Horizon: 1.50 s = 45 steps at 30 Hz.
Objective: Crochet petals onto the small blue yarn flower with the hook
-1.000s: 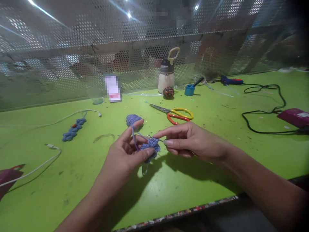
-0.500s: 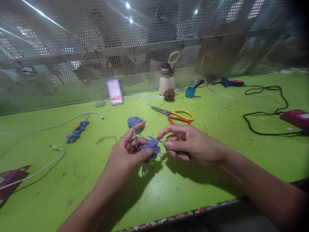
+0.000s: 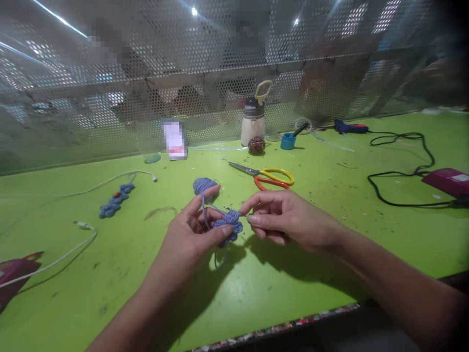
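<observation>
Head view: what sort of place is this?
Probably a craft workbench: scissors and a ball of purple-blue yarn lie on the green tabletop, with a perforated screen along its back.

I count two hands at the centre, my left hand (image 3: 188, 233) and right hand (image 3: 293, 216), with one crocheted piece (image 3: 230, 225) and one hook (image 3: 226, 208). Two yarn balls: a blue ball (image 3: 202, 185) mid-frame, a multicoloured ball (image 3: 256, 145) above. One pair of scissors (image 3: 255, 172), one bottle (image 3: 252, 128). Two white plugs (image 3: 82, 225) at left; two magenta cases (image 3: 447, 181), at the left and right edges.
</observation>
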### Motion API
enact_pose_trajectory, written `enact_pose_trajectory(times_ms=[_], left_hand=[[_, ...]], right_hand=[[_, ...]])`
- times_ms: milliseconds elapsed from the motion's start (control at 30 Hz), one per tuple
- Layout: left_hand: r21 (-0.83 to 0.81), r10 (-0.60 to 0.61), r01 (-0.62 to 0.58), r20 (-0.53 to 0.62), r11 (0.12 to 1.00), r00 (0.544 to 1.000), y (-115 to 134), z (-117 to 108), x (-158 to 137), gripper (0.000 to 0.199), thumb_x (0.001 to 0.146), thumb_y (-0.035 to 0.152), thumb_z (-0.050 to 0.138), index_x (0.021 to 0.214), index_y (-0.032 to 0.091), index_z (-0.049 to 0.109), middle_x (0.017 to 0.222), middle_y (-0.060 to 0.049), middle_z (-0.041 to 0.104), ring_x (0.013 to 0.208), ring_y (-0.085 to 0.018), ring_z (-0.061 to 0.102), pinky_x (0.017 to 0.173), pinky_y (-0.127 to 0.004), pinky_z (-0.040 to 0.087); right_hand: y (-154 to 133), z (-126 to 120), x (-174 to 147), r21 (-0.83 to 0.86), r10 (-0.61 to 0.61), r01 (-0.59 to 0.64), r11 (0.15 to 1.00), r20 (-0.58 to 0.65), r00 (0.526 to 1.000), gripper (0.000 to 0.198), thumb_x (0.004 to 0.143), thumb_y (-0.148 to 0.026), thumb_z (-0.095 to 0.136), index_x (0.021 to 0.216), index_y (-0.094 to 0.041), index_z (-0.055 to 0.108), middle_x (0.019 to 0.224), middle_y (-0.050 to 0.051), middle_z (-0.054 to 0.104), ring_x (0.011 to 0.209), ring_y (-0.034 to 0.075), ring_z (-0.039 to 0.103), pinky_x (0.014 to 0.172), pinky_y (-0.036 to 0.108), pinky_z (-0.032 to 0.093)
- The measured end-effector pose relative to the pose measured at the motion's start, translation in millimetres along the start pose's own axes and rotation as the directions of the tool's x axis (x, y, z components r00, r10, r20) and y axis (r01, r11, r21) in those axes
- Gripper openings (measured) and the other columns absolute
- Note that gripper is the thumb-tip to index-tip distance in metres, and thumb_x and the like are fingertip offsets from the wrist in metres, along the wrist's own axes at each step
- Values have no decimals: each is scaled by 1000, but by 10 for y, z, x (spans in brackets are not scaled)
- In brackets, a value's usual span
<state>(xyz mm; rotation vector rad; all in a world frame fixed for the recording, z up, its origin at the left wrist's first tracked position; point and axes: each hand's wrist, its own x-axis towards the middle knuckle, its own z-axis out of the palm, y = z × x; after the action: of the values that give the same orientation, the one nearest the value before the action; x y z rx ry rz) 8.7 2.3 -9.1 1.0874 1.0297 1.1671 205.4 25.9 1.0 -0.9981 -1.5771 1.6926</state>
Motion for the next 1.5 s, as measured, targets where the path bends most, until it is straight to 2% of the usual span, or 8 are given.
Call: enact_pose_trajectory(times_ms=[333, 633, 867, 1400, 1500], left_hand=[[9, -1, 2, -20, 1000, 1000, 28, 27, -38, 74, 68, 13, 81, 135, 15, 49, 72, 2, 64, 67, -10, 59, 63, -21, 48], [-5, 6, -6, 24, 1000, 1000, -8, -19, 24, 78, 65, 14, 83, 136, 15, 48, 72, 3, 64, 67, -11, 60, 66, -23, 50], [-13, 11, -11, 0, 1000, 1000, 15, 12, 4, 76, 66, 15, 83, 135, 15, 50, 72, 2, 65, 67, -12, 60, 65, -24, 49], [-26, 33, -34, -38, 999, 999, 27, 53, -21, 73, 66, 13, 81, 133, 15, 53, 70, 2, 64, 65, -12, 60, 63, -23, 48], [-33, 39, -40, -32, 999, 999, 17, 49, -17, 74, 66, 13, 81, 134, 15, 52, 71, 3, 64, 65, -11, 60, 64, -23, 48]], right_hand=[[-8, 1, 4, 13, 5, -5, 1000, 5, 1000, 14, 84, -24, 66, 92, -14, 63, 58, -4, 59, 39, 4, 42, 39, 18, 28], [-14, 11, -3, 19, 15, -15, 1000, -1, 1000, 17, 83, -27, 67, 93, -14, 62, 58, -4, 58, 39, 4, 41, 39, 18, 27], [14, 9, -9, 50, -9, 9, 999, 4, 1000, 26, 83, -27, 68, 104, -14, 64, 60, -4, 58, 40, 4, 41, 40, 18, 28], [26, 17, 2, 39, -29, 30, 999, -11, 1000, 24, 81, -27, 69, 101, -13, 69, 59, -3, 57, 41, 4, 41, 40, 18, 27], [26, 15, -4, 41, -22, 22, 999, -9, 1000, 29, 83, -25, 68, 109, -14, 69, 60, -3, 57, 41, 4, 41, 40, 18, 27]])
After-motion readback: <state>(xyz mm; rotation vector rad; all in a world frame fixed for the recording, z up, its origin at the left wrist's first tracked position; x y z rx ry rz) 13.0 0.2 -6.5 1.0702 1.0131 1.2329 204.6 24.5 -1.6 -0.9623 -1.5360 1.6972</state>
